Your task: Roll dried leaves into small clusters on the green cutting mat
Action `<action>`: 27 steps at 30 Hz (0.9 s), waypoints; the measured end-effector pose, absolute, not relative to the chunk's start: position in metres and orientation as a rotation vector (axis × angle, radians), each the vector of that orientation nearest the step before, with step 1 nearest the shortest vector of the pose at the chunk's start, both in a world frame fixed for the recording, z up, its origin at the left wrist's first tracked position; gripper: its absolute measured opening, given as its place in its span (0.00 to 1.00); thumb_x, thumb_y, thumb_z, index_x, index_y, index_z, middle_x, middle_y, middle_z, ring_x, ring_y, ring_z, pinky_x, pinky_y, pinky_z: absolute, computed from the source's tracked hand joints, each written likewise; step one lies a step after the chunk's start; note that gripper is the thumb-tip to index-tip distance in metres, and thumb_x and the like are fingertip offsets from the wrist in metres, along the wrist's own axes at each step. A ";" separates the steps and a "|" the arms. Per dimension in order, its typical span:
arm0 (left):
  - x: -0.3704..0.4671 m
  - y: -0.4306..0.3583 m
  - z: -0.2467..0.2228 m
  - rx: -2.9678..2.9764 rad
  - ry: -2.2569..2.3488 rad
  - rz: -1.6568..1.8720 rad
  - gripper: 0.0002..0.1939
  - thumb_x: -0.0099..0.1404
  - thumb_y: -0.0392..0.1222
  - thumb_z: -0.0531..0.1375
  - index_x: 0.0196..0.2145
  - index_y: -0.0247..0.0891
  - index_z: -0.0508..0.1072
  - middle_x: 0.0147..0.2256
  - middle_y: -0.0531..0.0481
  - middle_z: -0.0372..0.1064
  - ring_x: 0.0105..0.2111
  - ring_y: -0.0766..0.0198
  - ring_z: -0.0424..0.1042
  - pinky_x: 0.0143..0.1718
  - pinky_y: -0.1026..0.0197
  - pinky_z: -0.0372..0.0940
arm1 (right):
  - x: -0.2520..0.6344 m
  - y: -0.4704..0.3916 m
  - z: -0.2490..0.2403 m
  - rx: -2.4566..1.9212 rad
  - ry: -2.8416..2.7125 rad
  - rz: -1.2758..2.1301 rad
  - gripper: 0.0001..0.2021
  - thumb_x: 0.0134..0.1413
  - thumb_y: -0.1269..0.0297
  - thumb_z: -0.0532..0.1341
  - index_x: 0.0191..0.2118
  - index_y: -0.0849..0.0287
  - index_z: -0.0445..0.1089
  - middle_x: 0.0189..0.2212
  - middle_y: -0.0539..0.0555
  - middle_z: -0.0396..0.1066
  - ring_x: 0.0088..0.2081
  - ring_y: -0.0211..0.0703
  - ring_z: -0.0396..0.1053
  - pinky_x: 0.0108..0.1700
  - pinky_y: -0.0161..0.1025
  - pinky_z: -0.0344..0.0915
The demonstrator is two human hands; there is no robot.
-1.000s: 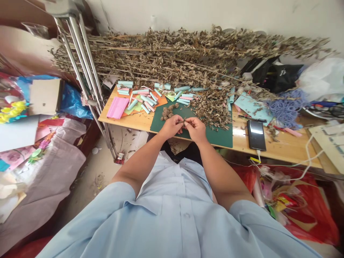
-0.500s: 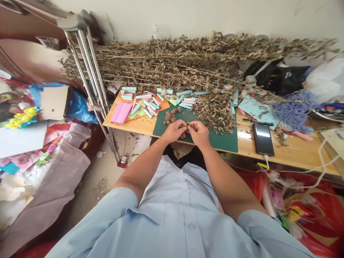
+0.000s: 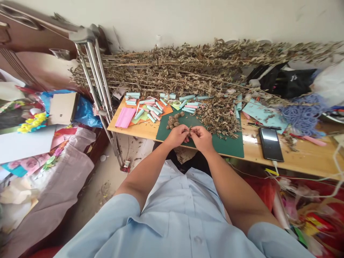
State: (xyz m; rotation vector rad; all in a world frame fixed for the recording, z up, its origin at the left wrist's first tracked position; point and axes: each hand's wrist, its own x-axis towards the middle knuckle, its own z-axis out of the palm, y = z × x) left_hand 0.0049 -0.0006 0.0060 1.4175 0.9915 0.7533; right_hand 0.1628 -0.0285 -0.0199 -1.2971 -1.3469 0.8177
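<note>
Over the near edge of a green cutting mat (image 3: 229, 146), the left hand (image 3: 177, 137) and right hand (image 3: 202, 139) pinch a dried plant piece (image 3: 190, 129) between closed fingers (image 3: 185, 134), probably light, brittle, best held gently.

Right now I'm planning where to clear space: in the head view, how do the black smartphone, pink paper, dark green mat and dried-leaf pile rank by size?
1. Dark green mat, partly covered
2. Dried-leaf pile
3. Black smartphone, perhaps helped by nearness
4. Pink paper
</note>
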 end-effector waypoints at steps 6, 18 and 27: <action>0.005 0.003 0.002 1.428 1.013 0.748 0.03 0.68 0.33 0.54 0.36 0.37 0.65 0.20 0.56 0.69 0.19 0.69 0.71 0.23 0.69 0.65 | 0.166 -0.026 -0.017 -1.296 -1.196 0.904 0.11 0.51 0.58 0.66 0.38 0.56 0.72 0.30 0.51 0.75 0.28 0.42 0.74 0.34 0.42 0.75; 0.003 0.003 0.000 1.398 0.992 0.803 0.02 0.69 0.37 0.54 0.37 0.37 0.65 0.21 0.56 0.69 0.20 0.69 0.72 0.24 0.69 0.65 | 0.160 -0.026 -0.024 -1.283 -1.364 0.786 0.13 0.57 0.56 0.64 0.45 0.55 0.73 0.37 0.54 0.77 0.35 0.44 0.76 0.42 0.44 0.75; 0.004 0.001 0.008 1.417 1.023 0.798 0.02 0.67 0.37 0.55 0.36 0.37 0.66 0.20 0.57 0.68 0.19 0.69 0.71 0.23 0.68 0.66 | 0.158 -0.028 -0.020 -1.308 -1.401 0.722 0.11 0.56 0.58 0.63 0.43 0.56 0.73 0.34 0.54 0.78 0.33 0.44 0.76 0.40 0.43 0.75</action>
